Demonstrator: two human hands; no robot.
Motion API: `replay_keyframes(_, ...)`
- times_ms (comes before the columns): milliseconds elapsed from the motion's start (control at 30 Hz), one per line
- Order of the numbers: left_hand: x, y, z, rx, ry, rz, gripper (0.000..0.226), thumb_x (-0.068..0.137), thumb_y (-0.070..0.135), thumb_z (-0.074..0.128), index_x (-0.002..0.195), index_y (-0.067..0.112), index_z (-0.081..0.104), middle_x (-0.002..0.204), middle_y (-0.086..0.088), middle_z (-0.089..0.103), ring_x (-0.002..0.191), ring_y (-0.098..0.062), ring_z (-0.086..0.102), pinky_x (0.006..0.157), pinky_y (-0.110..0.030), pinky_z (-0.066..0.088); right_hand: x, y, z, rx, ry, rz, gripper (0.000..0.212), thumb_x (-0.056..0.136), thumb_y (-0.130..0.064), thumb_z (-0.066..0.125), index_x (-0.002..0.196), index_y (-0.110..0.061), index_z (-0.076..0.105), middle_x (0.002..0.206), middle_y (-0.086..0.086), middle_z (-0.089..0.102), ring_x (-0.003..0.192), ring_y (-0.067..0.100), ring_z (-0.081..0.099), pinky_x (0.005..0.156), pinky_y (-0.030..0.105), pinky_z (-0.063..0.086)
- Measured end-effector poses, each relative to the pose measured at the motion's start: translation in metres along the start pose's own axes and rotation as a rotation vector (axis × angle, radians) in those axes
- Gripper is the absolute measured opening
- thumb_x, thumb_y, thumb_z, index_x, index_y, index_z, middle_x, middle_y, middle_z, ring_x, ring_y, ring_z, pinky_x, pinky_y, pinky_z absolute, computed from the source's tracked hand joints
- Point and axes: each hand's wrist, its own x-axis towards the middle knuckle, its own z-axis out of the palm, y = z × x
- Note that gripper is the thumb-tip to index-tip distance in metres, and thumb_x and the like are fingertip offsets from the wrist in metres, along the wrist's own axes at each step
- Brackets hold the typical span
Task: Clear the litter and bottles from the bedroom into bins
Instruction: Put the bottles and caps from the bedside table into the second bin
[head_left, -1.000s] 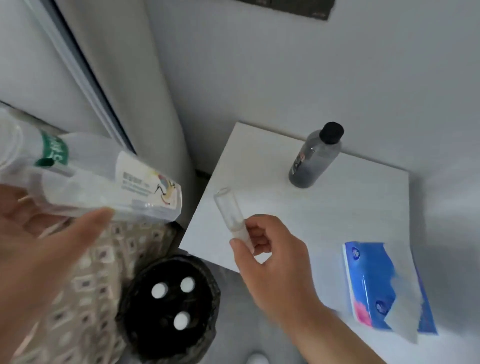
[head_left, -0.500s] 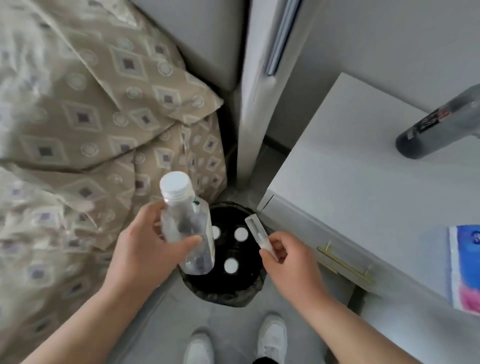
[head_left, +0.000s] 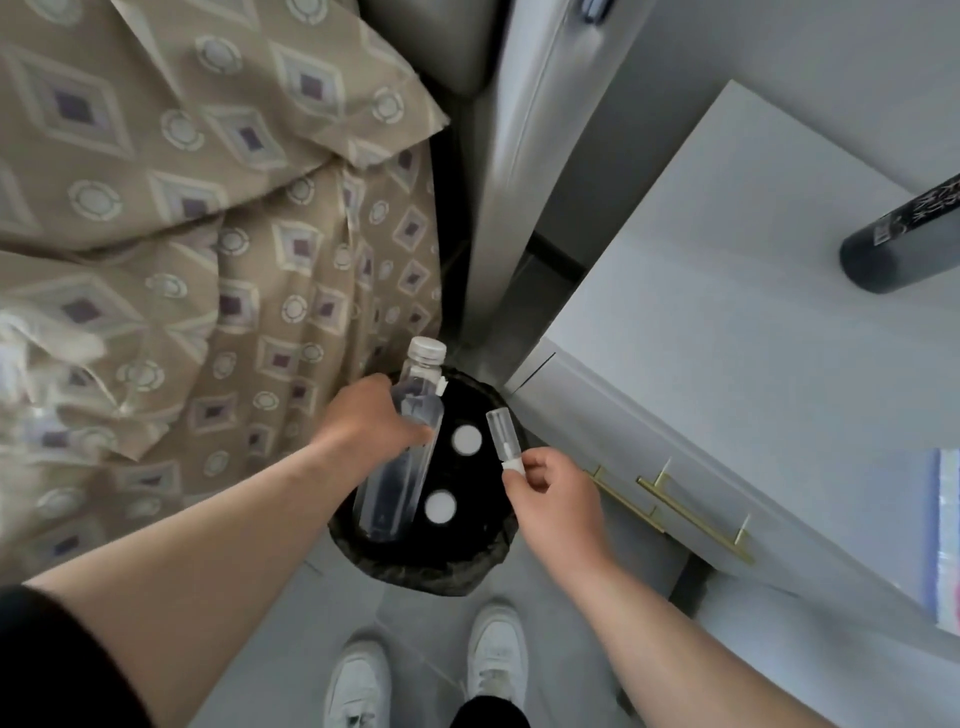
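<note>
We have lowered both hands to the bin (head_left: 415, 574) (white caps (head_left: 466, 440) show inside): left hand (head_left: 369, 421) grips the clear bottle (head_left: 397, 493), dipping into its mouth; right hand (head_left: 556, 499) pinches the small vial (head_left: 501, 434) above the rim, ready to drop.

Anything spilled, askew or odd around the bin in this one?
Nothing stands out. The left hand holds a bottle over the bin; the right hand pinches a tube beside it. No spill shows. The dark bottle on the nightstand looks slanted, likely only the wide lens.
</note>
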Motion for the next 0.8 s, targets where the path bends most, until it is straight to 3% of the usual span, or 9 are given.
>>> replay_keyframes(133, 0.008, -0.003, 0.016, -0.014, 0.010, 0.008, 0.062, 0.069, 0.044, 0.076, 0.118, 0.017, 0.051, 0.100, 0.004, 0.060, 0.090, -0.020, 0.059, 0.076, -0.033, 0.051, 0.005, 0.001, 0.002, 0.021, -0.010, 0.042, 0.006, 0.087, -0.025, 0.062, 0.091, -0.029, 0.063, 0.079, -0.012, 0.068, 0.073, 0.003, 0.064, 0.066, 0.025, 0.052)
replay_keyframes(267, 0.009, -0.006, 0.029, -0.048, -0.009, 0.021, 0.070, 0.064, 0.051, 0.075, 0.123, 0.023, 0.048, 0.110, 0.003, 0.063, 0.098, -0.021, 0.061, 0.080, -0.036, 0.051, 0.008, 0.004, 0.006, 0.011, -0.035, 0.054, 0.007, 0.088, -0.025, 0.061, 0.092, -0.030, 0.065, 0.076, -0.010, 0.067, 0.068, 0.005, 0.063, 0.058, 0.020, 0.047)
replay_keyframes(400, 0.002, -0.016, 0.036, -0.058, 0.008, 0.022, 0.084, 0.070, 0.050, 0.075, 0.139, 0.022, 0.036, 0.133, -0.001, 0.052, 0.117, -0.023, 0.054, 0.086, -0.036, 0.047, 0.016, 0.008, 0.009, -0.102, -0.050, 0.035, 0.015, 0.090, -0.024, 0.056, 0.097, -0.024, 0.069, 0.077, -0.011, 0.065, 0.067, 0.002, 0.058, 0.053, 0.018, 0.039)
replay_keyframes(533, -0.006, -0.030, 0.041, -0.068, 0.040, 0.021, 0.085, 0.080, 0.044, 0.070, 0.148, 0.020, 0.023, 0.148, -0.005, 0.036, 0.130, -0.026, 0.044, 0.097, -0.039, 0.044, 0.024, 0.013, 0.016, -0.385, -0.097, 0.014, 0.020, 0.088, -0.018, 0.051, 0.101, -0.013, 0.066, 0.086, 0.000, 0.064, 0.076, 0.017, 0.058, 0.058, 0.024, 0.043)
replay_keyframes(633, -0.009, -0.042, 0.044, -0.109, 0.046, 0.021, 0.082, 0.084, 0.042, 0.066, 0.149, 0.019, 0.023, 0.150, -0.006, 0.036, 0.132, -0.026, 0.043, 0.103, -0.041, 0.042, 0.032, 0.014, 0.024, -0.606, -0.133, -0.093, 0.007, 0.088, -0.017, 0.050, 0.089, -0.012, 0.055, 0.075, 0.000, 0.054, 0.071, 0.022, 0.054, 0.052, 0.028, 0.037)
replay_keyframes(700, -0.013, -0.048, 0.045, -0.148, 0.050, 0.024, 0.077, 0.085, 0.045, 0.063, 0.148, 0.020, 0.027, 0.148, -0.006, 0.039, 0.131, -0.025, 0.045, 0.102, -0.040, 0.044, 0.039, 0.013, 0.031, -0.775, -0.203, -0.216, 0.011, 0.090, -0.017, 0.048, 0.079, -0.014, 0.046, 0.070, -0.001, 0.049, 0.071, 0.023, 0.053, 0.048, 0.029, 0.031)
replay_keyframes(800, -0.020, -0.057, 0.045, -0.206, 0.089, 0.030, 0.064, 0.089, 0.049, 0.055, 0.143, 0.020, 0.037, 0.143, -0.003, 0.046, 0.129, -0.022, 0.047, 0.101, -0.039, 0.044, 0.052, 0.012, 0.047, -1.043, -0.283, -0.425, 0.005, 0.087, -0.010, 0.050, 0.087, -0.014, 0.053, 0.079, 0.004, 0.055, 0.092, 0.026, 0.052, 0.063, 0.031, 0.031)
